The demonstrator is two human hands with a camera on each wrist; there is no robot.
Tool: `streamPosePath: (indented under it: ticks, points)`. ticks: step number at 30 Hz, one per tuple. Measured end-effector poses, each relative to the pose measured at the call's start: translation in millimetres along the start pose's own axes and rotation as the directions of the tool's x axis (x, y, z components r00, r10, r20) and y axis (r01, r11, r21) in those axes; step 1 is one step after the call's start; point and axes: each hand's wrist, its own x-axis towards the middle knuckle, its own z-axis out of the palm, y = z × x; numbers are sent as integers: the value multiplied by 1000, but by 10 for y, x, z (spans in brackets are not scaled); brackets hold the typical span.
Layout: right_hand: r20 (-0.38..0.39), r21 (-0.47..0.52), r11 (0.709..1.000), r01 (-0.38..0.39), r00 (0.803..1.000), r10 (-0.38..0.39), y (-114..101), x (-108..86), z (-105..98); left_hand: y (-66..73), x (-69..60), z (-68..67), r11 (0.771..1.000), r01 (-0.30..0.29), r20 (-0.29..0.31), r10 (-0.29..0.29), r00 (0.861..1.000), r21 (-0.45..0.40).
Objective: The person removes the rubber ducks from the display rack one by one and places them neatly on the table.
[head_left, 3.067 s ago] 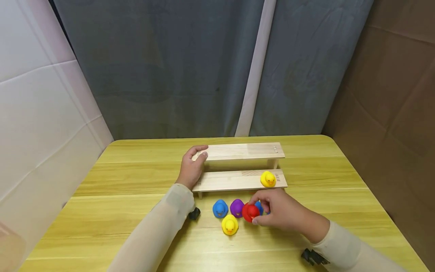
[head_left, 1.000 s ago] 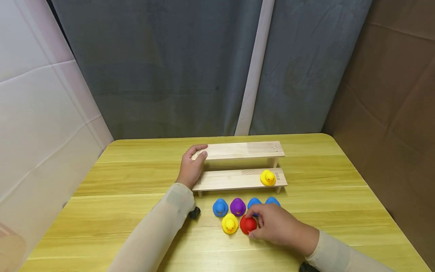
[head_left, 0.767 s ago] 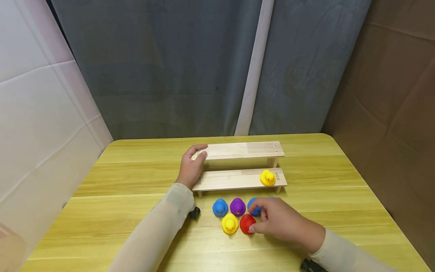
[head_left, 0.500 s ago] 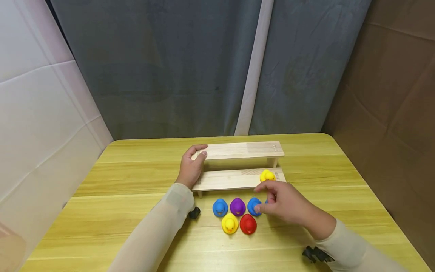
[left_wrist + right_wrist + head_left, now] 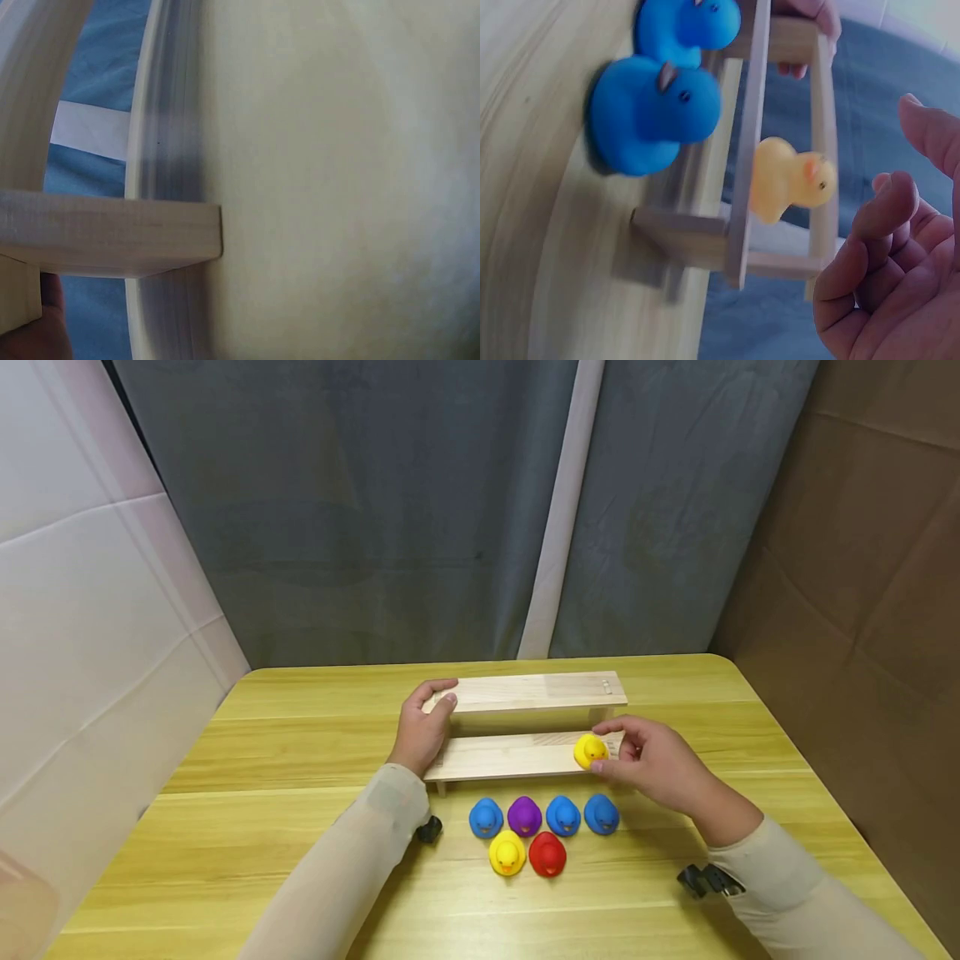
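My left hand (image 5: pixel 422 731) grips the left end of the upper board on a two-tier wooden stand (image 5: pixel 536 693), thumb on top. A yellow rubber duck (image 5: pixel 589 750) sits at the right end of the lower board. Beside it is my right hand (image 5: pixel 660 766), thumb and forefinger spread on its right. In the right wrist view a gap shows between the yellow duck (image 5: pixel 776 180) and the loosely bent fingers. The left wrist view shows the stand's wooden parts (image 5: pixel 112 232) and only a bit of the left hand (image 5: pixel 41 334).
On the table (image 5: pixel 300 827) before the stand, a row holds a blue duck (image 5: pixel 486 818), a purple duck (image 5: pixel 524 817) and two more blue ducks (image 5: pixel 602 815). Nearer are a yellow duck (image 5: pixel 507 854) and a red duck (image 5: pixel 547 856). A grey curtain (image 5: pixel 360 527) hangs behind.
The right hand first carried the red duck down beside the nearer yellow one and let go. It then moved up and right to the duck on the stand. The left hand stayed put.
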Motion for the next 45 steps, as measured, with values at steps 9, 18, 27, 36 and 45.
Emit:
streamPosePath:
  ticks: [9,18,27,36,45]
  points:
    - [22,18,999,-32,999,32,130,83,6,-13,10,5,1000,-1,-4,1,1000,-1]
    - [32,14,999,-46,998,46,192,137,20,-32,15,-2,1000,-6,-3,6,1000,0]
    - [54,4,999,-53,997,53,233,179,57,-16,11,-2,1000,-6,-3,6,1000,3]
    - [65,0,998,-56,996,56,231,184,74,-27,7,1,1000,1,-1,-1,1000,7]
    - [71,-9,998,-64,995,64,252,185,81,-20,1,2,1000,6,-1,-6,1000,14]
